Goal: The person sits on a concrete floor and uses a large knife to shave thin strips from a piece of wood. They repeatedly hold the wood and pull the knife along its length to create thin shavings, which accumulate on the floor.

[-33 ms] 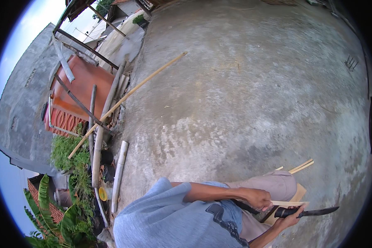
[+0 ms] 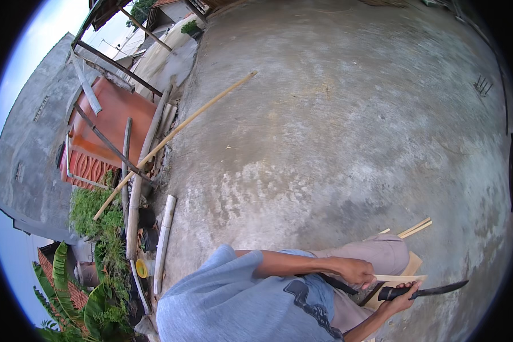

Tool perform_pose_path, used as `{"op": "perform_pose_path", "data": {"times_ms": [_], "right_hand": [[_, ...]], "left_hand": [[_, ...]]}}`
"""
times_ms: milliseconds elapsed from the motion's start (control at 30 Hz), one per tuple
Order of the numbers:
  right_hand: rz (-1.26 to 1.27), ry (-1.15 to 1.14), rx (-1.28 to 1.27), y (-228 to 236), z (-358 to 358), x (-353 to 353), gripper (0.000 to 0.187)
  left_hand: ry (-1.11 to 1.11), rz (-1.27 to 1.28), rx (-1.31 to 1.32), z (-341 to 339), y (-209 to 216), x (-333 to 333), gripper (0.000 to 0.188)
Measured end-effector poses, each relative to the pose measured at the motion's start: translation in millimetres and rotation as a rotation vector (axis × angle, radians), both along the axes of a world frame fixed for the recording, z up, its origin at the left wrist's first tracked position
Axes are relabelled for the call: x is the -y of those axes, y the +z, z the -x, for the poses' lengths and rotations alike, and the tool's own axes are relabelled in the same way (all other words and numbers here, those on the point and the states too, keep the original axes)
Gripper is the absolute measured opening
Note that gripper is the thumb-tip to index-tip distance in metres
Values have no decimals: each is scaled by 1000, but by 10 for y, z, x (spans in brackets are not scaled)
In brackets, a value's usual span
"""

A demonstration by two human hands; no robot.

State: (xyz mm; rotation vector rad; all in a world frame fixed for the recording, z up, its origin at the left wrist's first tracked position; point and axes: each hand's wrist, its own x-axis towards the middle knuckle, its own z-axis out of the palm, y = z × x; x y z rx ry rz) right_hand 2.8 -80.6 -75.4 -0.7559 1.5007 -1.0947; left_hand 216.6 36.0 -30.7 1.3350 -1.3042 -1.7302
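My left hand (image 2: 356,272) is closed round one end of a thin, pale bamboo or wooden strip (image 2: 390,278), held over my lap. My right hand (image 2: 402,299) grips the black handle of a long knife (image 2: 443,289), its dark blade pointing away from me. The strip's other end lies at the fingers of my right hand, beside the knife handle. Below both hands is a pale board (image 2: 414,263), partly covered by my leg and hands. Whether the blade touches the strip cannot be made out.
Several pale strips (image 2: 416,228) stick out past my knee over the concrete floor (image 2: 325,142). A long bamboo pole (image 2: 199,115) lies slanted at the left, near a white pipe (image 2: 165,242), old poles, a yellow-rimmed bucket (image 2: 144,268) and plants (image 2: 91,211). Metal rods stick up at far right.
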Motion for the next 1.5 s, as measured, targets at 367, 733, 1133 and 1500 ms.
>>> {"op": "perform_pose_path", "data": {"times_ms": [367, 733, 1133, 1500], "right_hand": [[268, 370, -679, 138, 301, -171, 39], [421, 692, -854, -33, 2, -270, 24], [46, 352, -710, -213, 32, 338, 29], [275, 522, -535, -267, -54, -24, 21]], "left_hand": [[170, 227, 223, -143, 1, 442, 40], [226, 468, 615, -154, -48, 284, 19], [267, 521, 549, -400, -37, 95, 29], [287, 350, 606, -340, -13, 143, 34]]}}
